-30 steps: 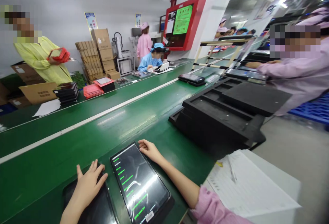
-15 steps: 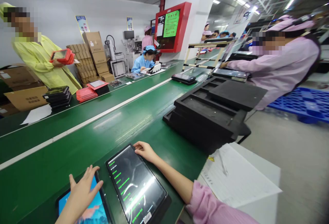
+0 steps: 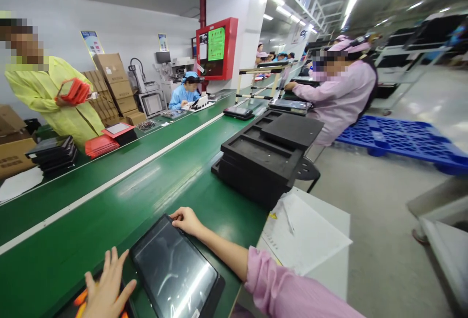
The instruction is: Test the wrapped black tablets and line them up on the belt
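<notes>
A tablet point(image 3: 175, 264) with a dark, glossy screen lies on the green work surface in front of me, its lower end over a black slab. My right hand point(image 3: 186, 221) is closed at its far top corner, fingertips curled on the edge. To the left lies a second tablet point(image 3: 81, 299), lit with orange shapes on black and mostly covered by my left hand. My left hand point(image 3: 107, 286) hovers over or rests on that screen with its fingers spread; whether it touches cannot be told.
A stack of black foam trays point(image 3: 256, 162) stands ahead on the right. Papers with a pen point(image 3: 290, 220) lie on a white table beside me. Another tablet point(image 3: 238, 112) sits farther along the green belt point(image 3: 146, 181). Co-workers are ahead and at left, one holding red-cased items point(image 3: 73, 91).
The right tablet's screen has gone from a green text list to dark. The left one has changed from a blue picture to orange on black. My view has turned right.
</notes>
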Available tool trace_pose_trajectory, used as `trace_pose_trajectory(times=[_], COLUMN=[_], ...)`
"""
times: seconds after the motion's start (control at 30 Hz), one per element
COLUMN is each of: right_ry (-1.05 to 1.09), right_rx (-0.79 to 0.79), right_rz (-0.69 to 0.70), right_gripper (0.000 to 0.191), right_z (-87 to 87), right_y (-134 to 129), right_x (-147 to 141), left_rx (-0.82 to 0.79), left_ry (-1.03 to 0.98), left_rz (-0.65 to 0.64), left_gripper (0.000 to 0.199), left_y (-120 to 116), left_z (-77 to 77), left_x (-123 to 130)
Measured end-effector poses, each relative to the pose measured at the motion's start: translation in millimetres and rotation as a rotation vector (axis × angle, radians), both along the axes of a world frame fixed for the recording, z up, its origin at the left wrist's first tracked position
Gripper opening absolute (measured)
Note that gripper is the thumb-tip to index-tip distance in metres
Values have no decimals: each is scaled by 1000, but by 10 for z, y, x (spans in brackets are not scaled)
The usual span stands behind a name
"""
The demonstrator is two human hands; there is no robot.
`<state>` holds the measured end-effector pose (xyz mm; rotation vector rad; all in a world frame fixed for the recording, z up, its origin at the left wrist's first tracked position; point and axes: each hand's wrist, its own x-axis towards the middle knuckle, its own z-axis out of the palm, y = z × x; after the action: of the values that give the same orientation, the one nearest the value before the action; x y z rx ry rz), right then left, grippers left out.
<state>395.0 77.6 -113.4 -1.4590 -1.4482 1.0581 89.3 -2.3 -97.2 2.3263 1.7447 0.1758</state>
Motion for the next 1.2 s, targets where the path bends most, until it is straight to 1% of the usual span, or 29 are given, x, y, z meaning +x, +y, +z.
trace_pose_trajectory(times=[0.03,0.1,0.2,0.27,0.33,0.37,0.4,0.47,0.53,0.57,0.63,0.7,0.73,0.8,0.87,0.93,1.0,1.1,1.17,1.2], right_ry=[-12,-33,-58,-92,-131,-139,-140,-117,-31,45,225,353,383,411,455,493,466,266,77,-19], right_rx=[-3,0,9,21,35,39,40,27,-27,-73,-173,-237,-246,-233,-202,-168,-122,-26,-2,-17], right_rz=[4,8,34,98,157,175,173,128,74,67,83,84,70,27,5,35,109,239,333,376], right_gripper=[27,30,31,30,35,38,42,48,54,57,61,63,65,68,71,73,75,78,74,70], right_z=[24,74,122,117,79,54,29,-4,2,21,87,165,201,258,300,344,393,453,461,453], right_y=[-6,-67,-325,-572,-789,-863,-910,-934,-908,-892,-876,-894,-920,-1003,-1112,-1215,-1292,-1361,-1397,-1417], right_x=[5,55,209,326,421,453,471,466,426,405,371,336,307,203,23,-225,-520,-984,-1253,-1358], left_rx=[6,-54,-263,-440,-579,-620,-639,-638,-628,-618,-594,-531,-466,-284,-100,23,99,136,114,95], left_ry=[-87,-243,-392,-518,-729,-862,-1012,-1337,-1641,-1760,-1901,-1924,-1906,-1845,-1788,-1737,-1686,-1628,-1582,-1546], left_rz=[-29,-65,-24,70,216,291,361,452,530,566,625,660,674,694,708,749,827,927,963,984], left_gripper=[72,75,81,78,70,68,68,74,82,86,91,95,96,98,99,100,99,97,96,97], left_y=[-68,-227,-541,-805,-1073,-1186,-1272,-1356,-1355,-1345,-1339,-1360,-1377,-1421,-1476,-1550,-1642,-1781,-1853,-1881], left_z=[-8,-38,-133,-204,-237,-226,-196,-86,48,105,176,184,173,149,166,241,357,510,545,536], left_x=[101,294,474,549,669,760,868,1096,1281,1346,1429,1460,1455,1388,1239,1023,776,405,176,69])
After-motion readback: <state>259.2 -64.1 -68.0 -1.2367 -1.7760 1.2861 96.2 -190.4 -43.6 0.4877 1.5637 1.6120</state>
